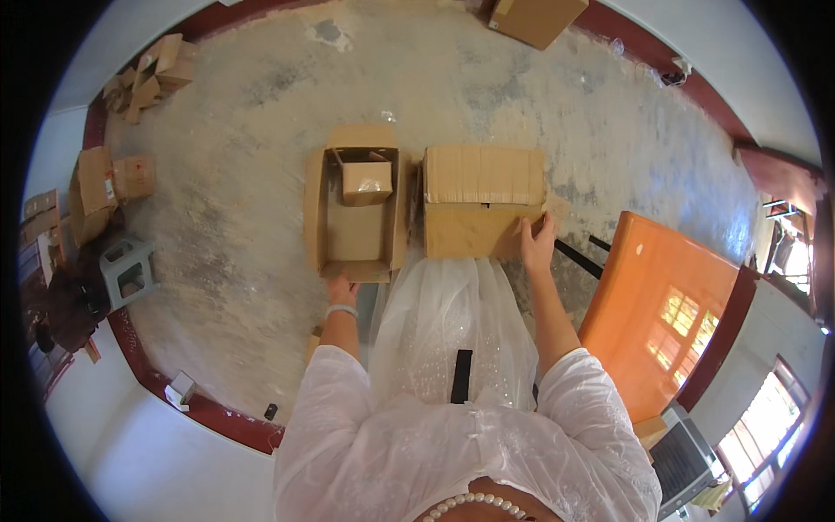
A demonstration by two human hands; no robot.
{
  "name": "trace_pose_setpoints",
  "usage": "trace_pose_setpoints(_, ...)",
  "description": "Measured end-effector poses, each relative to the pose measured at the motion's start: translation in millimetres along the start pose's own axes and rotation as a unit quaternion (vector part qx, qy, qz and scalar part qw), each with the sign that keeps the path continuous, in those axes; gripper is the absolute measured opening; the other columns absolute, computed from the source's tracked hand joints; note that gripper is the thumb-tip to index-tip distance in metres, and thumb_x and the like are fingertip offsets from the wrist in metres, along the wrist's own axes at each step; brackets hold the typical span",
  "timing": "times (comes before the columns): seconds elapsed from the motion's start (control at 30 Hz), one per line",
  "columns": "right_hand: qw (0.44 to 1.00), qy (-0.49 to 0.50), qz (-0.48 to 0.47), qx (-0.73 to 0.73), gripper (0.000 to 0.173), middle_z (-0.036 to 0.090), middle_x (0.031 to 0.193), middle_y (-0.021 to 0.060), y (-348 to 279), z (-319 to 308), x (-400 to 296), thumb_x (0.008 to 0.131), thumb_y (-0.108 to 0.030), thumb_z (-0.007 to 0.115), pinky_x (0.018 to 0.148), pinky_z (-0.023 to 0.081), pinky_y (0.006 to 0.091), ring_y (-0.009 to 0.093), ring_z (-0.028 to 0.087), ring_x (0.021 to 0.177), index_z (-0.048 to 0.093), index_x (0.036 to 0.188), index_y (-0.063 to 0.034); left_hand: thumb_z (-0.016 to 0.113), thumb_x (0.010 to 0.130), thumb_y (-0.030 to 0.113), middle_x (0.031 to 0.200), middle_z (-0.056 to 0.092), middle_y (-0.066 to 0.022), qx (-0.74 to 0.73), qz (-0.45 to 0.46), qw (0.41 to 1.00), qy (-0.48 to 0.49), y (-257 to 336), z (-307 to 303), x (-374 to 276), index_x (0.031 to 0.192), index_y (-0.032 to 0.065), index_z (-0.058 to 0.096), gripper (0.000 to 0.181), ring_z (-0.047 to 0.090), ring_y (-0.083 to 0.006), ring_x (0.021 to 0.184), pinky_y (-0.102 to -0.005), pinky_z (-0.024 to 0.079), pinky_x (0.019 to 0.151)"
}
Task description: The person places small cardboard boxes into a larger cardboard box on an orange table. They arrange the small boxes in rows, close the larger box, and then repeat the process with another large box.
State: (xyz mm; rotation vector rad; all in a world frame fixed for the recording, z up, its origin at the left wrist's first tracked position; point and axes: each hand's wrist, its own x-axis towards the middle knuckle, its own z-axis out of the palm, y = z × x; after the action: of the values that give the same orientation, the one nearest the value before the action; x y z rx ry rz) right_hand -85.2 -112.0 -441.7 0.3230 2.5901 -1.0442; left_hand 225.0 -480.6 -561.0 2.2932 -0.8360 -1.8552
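Note:
An open cardboard box (359, 248) lies before me on the left, its far flap folded outward. Inside, toward its far end, sits a smaller cardboard box (367, 183) with shiny tape on it. My left hand (342, 290) holds the near end of the open box, its fingers partly hidden under the edge. Just to the right is a larger cardboard box (484, 202) with its top flaps folded shut and a small dark gap at the seam. My right hand (538, 241) grips its near right corner, thumb and fingers spread around the edge.
An orange glossy tabletop (665, 313) stands tilted at right, with dark legs. Cardboard pieces (156, 75), more boxes (98, 189) and a grey plastic stool (127, 271) are along the left wall. Another carton (538, 19) stands at the far wall. My white skirt (450, 313) hangs below the boxes.

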Motion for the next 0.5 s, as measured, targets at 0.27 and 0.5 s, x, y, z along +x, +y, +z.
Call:
trace_pose_setpoints(0.27,0.999,-0.007,-0.039,-0.018,0.081,0.038,0.154,0.0288,-25,-52,-42,0.092,-0.028,0.07,0.12,0.031,0.0445,0.042,0.037,0.144,0.03,0.152,0.0076,0.065,0.098,0.012,0.125,0.063,-0.006,-0.1,0.132,0.985,-0.047,95,-25,-113,0.135,0.0144,0.053,0.04,0.063,-0.0234,0.113,-0.0402,0.058,0.087)
trace_pose_setpoints(0.5,0.953,0.044,-0.284,0.098,0.086,0.03,0.159,0.0287,-173,-182,-129,0.083,-0.012,0.075,0.12,0.032,0.0466,0.044,0.031,0.147,0.029,0.155,0.0018,0.065,0.097,0.01,0.125,0.063,-0.0078,-0.019,0.273,0.935,-0.225,147,22,-327,0.133,0.0093,0.052,0.039,0.065,-0.0233,0.109,-0.0419,0.058,0.086)
